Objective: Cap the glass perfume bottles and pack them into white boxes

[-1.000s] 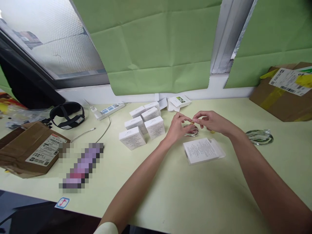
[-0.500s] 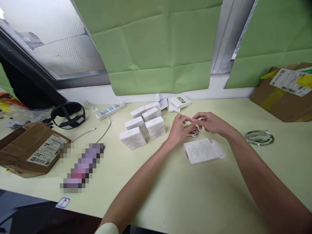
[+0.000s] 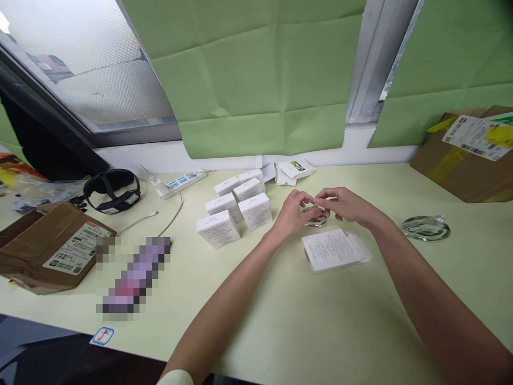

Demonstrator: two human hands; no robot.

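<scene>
My left hand (image 3: 292,214) and my right hand (image 3: 344,204) meet fingertip to fingertip above the pale green table (image 3: 280,321). Both pinch a tiny object between them, too small to name. Just under the fingers lies a small shiny packet (image 3: 316,218). A white box with printed text (image 3: 332,249) lies flat in front of my hands. To the left stand several small white boxes (image 3: 236,206) in a cluster.
A brown cardboard box (image 3: 52,246) sits at the left, another cardboard box (image 3: 468,155) at the far right. A black strap device (image 3: 112,190), a power strip (image 3: 180,182) with a white cable, a crumpled clear wrapper (image 3: 425,227) and a pixelated purple item (image 3: 134,275) also lie on the table.
My hands have drawn slightly closer together and lower over the shiny packet. Nothing else on the table has moved.
</scene>
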